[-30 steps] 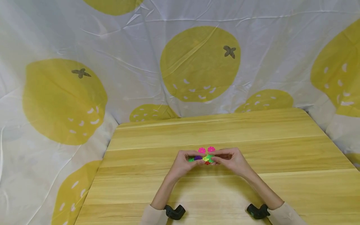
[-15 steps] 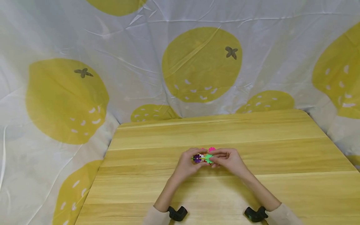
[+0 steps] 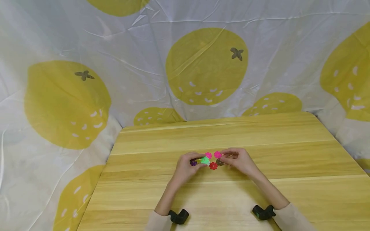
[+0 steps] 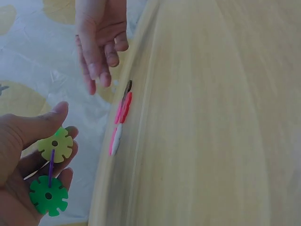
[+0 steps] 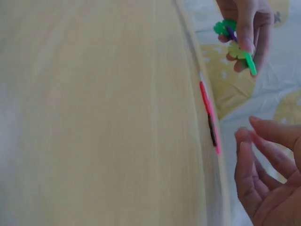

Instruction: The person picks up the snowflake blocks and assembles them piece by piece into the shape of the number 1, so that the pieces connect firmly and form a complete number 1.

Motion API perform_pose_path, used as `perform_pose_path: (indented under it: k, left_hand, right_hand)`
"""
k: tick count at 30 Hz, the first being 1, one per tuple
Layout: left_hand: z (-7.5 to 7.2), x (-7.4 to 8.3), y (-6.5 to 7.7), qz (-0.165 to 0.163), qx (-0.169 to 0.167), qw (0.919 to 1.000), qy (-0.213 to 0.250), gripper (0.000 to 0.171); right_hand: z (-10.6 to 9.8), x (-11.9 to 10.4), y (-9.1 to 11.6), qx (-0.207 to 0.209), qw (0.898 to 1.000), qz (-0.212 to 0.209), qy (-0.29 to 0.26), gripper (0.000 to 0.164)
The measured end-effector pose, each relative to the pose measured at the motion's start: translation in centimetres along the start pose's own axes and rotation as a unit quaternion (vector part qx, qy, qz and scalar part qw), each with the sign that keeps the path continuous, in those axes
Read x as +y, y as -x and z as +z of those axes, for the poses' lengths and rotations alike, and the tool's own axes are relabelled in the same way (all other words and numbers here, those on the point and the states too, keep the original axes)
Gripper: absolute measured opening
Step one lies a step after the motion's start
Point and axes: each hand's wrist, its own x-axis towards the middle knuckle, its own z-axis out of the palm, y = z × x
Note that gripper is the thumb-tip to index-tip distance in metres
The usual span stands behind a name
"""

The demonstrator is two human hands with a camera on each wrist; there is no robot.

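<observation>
My left hand (image 3: 185, 166) pinches a joined chain of notched plastic discs between thumb and fingers. In the left wrist view the chain shows a green disc (image 4: 56, 203), a purple disc (image 4: 51, 172) seen edge-on and a yellow disc (image 4: 65, 151); a light green disc (image 3: 205, 160) forms its right end in the head view. Nothing is between the fingers of my right hand (image 3: 241, 160), which are loosely bent beside a pink disc (image 3: 218, 154) and a dark brown disc (image 3: 220, 162). Loose on the table lie a red disc (image 3: 213, 166), another pink disc (image 3: 208, 155) and a white disc (image 4: 118, 139).
A wooden table (image 3: 260, 134) spreads under both hands. Behind it hangs a pale cloth (image 3: 138, 64) printed with yellow lemons. Black devices (image 3: 179, 217) are strapped at both wrists, close over the table's near part.
My right hand has let go of the light green end of the chain and moved right. The left hand has carried the chain left, uncovering the red and dark brown discs.
</observation>
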Motion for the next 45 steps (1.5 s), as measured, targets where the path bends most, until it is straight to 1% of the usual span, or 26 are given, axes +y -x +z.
perform_pose_path:
  k: [2,3,6,9,18,22,28,36,39,42,45]
  left_hand:
    - [-0.2,-0.1,0.0,-0.006,0.0,1.0,0.003,0.032]
    - [-0.3,-0.2,0.0,-0.008,-0.001,1.0,0.005,0.032]
    - [-0.5,-0.5,-0.1,-0.017,-0.002,0.9998,0.013,0.031]
    - [-0.6,-0.6,-0.1,-0.022,-0.005,0.9996,0.019,0.031]
    - [-0.5,-0.8,-0.2,-0.025,-0.02,0.9991,0.029,0.032]
    - [-0.5,-0.8,-0.2,-0.024,-0.027,0.9986,0.037,0.032]
    - [-0.4,-0.6,0.0,-0.023,-0.033,0.9987,0.032,0.031]
    - [-0.1,-0.5,0.0,-0.019,-0.036,0.9985,0.037,0.031]
    - [-0.1,-0.5,0.1,-0.016,-0.035,0.9985,0.039,0.03]
    - [-0.1,-0.5,0.0,-0.013,-0.035,0.9986,0.038,0.03]
    - [-0.1,-0.4,0.0,-0.009,-0.035,0.9986,0.037,0.029]
  right_hand:
    - [-0.3,0.2,0.0,-0.002,1.0,-0.003,0.028,0.03]
    - [-0.3,0.3,0.0,-0.005,0.999,-0.001,0.034,0.029]
    - [-0.2,0.5,-0.1,-0.022,0.999,0.004,0.033,0.029]
    - [0.1,0.6,-0.1,-0.029,0.999,0.009,0.037,0.029]
    - [0.4,0.9,-0.3,-0.004,0.995,0.006,0.095,0.024]
    - [0.5,0.9,-0.2,0.005,0.993,0.0,0.121,0.025]
    - [0.7,0.9,0.0,0.005,0.991,-0.011,0.134,0.03]
    - [0.9,0.6,0.3,0.016,0.988,0.009,0.152,0.026]
    - [1.0,0.4,0.4,0.013,0.991,0.008,0.135,0.023]
    - [0.8,0.3,0.3,-0.008,0.997,-0.009,0.072,0.017]
    - [0.7,0.4,0.2,-0.038,0.999,-0.036,-0.001,0.017]
